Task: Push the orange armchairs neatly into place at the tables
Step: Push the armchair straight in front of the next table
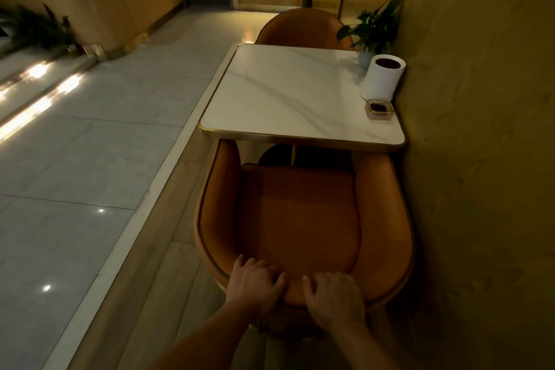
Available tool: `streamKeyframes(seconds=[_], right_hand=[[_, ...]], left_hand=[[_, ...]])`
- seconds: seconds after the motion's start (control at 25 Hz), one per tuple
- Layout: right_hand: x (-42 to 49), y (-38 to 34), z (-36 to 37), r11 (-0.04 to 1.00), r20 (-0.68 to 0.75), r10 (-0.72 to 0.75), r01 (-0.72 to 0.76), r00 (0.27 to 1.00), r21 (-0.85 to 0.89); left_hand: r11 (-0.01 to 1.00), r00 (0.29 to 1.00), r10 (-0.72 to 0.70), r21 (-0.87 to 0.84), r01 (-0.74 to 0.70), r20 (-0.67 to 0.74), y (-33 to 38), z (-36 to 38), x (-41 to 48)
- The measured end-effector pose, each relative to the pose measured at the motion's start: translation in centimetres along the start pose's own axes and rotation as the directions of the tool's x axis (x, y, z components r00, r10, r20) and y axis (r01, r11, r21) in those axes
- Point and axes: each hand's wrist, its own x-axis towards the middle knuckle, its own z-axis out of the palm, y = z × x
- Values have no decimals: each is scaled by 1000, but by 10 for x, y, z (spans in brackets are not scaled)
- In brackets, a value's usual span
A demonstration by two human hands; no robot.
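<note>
Both hands are curled over the top edge of the near armchair's (300, 219) backrest, fingers draped onto the inner face and thumbs apparently behind it: the left hand (255, 282) and the right hand (335, 294) sit side by side near the middle of the rim, each closed on the padded edge. That chair faces the marble-topped table (300, 93), with the tips of its arms already just under the table's near edge and the seat cushion mostly clear of it. I judge the chair to be fairly heavy and rigid in its shell, with a soft, smooth leather-like skin that could slip under flat palms, so a wrapped hold on the rim is the sensible place to grip; hands spread somewhat wider would probably steer it better and keep it square to the table. The push should go low and straight, since the wall (480, 159) lies just beside the table's right side and the chair's right arm is close to it. Across the table, a second orange armchair (300, 27) stands tucked against the far edge. On the table's right side, by the wall, stand a white cylindrical holder (383, 78), a small glass dish (380, 109) nearer the camera, and a potted plant (375, 24) at the far corner. Left of the table runs a raised floor edge (168, 177) beside pale tiles.
</note>
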Motion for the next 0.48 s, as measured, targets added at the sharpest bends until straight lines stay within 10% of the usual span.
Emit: streamKeyframes(seconds=[0.48], right_hand=[[7, -3, -11, 999, 69, 20, -23, 997, 45]], left_hand=[[999, 997, -24, -45, 27, 76, -2, -9, 2]])
